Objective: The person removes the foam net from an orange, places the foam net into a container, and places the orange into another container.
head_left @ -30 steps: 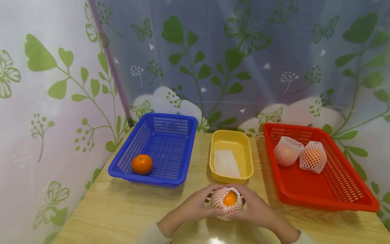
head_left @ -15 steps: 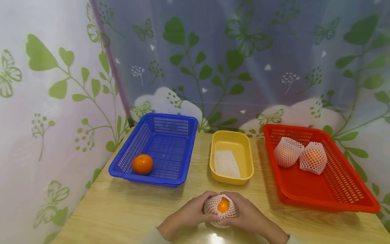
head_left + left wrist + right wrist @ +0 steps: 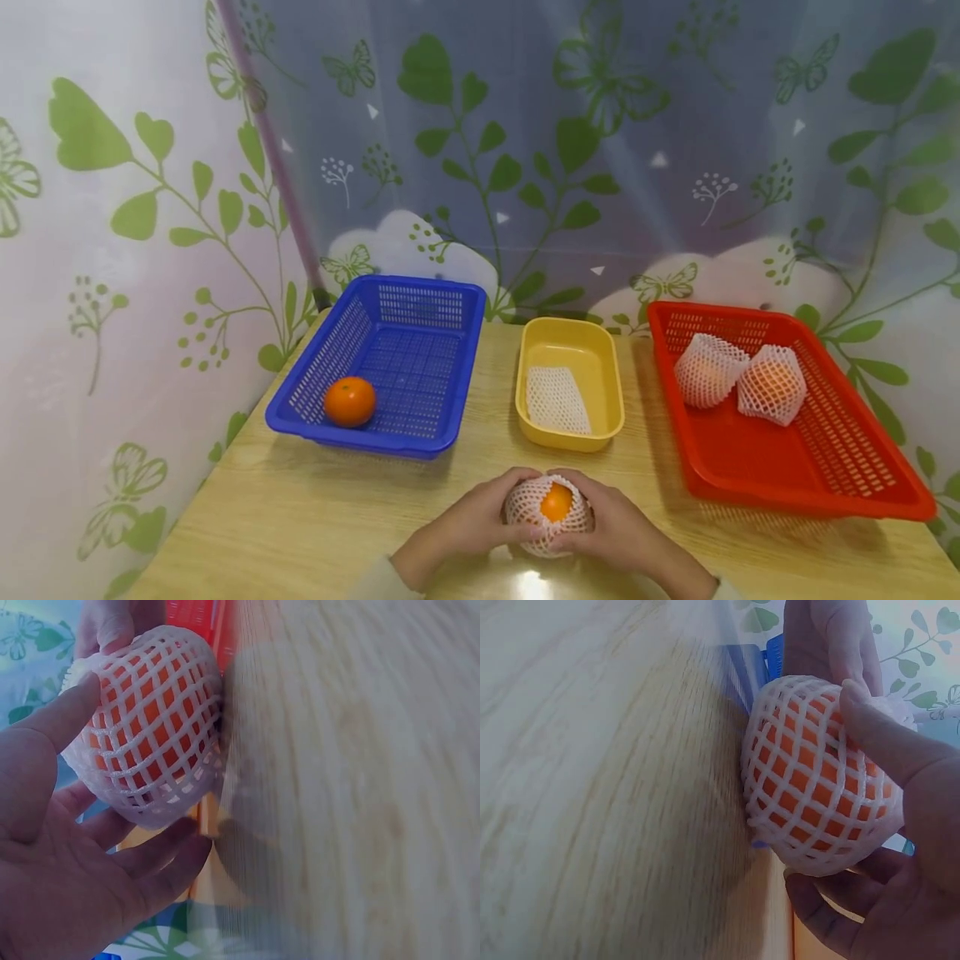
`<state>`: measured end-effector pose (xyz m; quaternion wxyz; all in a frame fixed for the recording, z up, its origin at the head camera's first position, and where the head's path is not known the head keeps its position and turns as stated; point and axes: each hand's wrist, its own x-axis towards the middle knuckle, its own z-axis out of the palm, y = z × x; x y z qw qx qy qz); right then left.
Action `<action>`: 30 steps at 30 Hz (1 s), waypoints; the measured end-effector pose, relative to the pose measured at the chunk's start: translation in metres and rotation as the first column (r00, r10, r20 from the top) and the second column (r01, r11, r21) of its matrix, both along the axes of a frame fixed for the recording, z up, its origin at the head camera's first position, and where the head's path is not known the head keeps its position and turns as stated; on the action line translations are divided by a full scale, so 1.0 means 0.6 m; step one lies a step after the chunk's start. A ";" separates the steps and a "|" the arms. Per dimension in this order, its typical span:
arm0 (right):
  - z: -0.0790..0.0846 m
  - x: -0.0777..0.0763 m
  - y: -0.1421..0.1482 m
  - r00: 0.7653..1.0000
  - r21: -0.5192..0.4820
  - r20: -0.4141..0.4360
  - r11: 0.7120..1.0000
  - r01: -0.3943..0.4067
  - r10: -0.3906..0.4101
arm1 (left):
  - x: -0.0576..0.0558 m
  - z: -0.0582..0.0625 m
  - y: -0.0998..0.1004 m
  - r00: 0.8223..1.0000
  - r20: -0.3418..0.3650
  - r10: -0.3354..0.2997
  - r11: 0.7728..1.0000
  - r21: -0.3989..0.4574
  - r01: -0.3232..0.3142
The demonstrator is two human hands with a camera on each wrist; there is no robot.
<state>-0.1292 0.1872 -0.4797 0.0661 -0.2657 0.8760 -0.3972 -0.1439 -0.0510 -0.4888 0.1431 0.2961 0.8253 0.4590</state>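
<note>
Between both hands, close to the table's near side, is an orange in a white foam net (image 3: 534, 518). Its bare skin shows through the net's opening at the top. My left hand (image 3: 480, 515) grips it from the left, thumb on the near side and fingers curled around the far side. From the right, my right hand (image 3: 618, 523) holds it the same way. In the left wrist view the netted orange (image 3: 154, 724) has the thumb pressed on the net's edge. The right wrist view shows the netted orange (image 3: 817, 780) under the right thumb, with fingers curled below.
A blue basket (image 3: 450, 437) at the left holds one bare orange (image 3: 350, 402). The yellow tub (image 3: 570, 442) just beyond the hands has a flat white foam net (image 3: 557, 401) in it. At the right, a red basket (image 3: 787, 496) contains two netted fruits (image 3: 772, 383).
Both hands and the netted orange have come slightly toward the near edge and left since one second ago. The grip on the orange stays the same, and the baskets stand where they were.
</note>
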 end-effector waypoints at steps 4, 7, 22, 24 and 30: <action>0.001 0.003 0.004 1.000 -0.008 0.022 1.000 -0.015 0.015 | 0.001 0.000 0.001 1.000 -0.002 -0.002 1.000 -0.019 0.002; 0.000 0.004 0.009 0.997 -0.017 0.075 1.000 -0.016 0.017 | 0.002 0.000 0.000 1.000 0.007 -0.006 1.000 -0.030 0.006; -0.004 0.007 -0.004 0.987 -0.192 -0.097 0.975 0.109 -0.129 | 0.003 -0.002 -0.004 1.000 0.007 -0.018 0.999 -0.036 0.018; -0.005 0.007 -0.006 0.979 -0.211 -0.121 0.968 0.133 -0.161 | 0.004 -0.002 -0.004 1.000 -0.001 -0.021 0.999 -0.042 0.021; -0.004 -0.002 -0.015 0.941 -0.278 -0.236 0.944 0.176 -0.244 | -0.001 0.006 -0.004 0.997 -0.081 -0.009 0.999 -0.050 0.005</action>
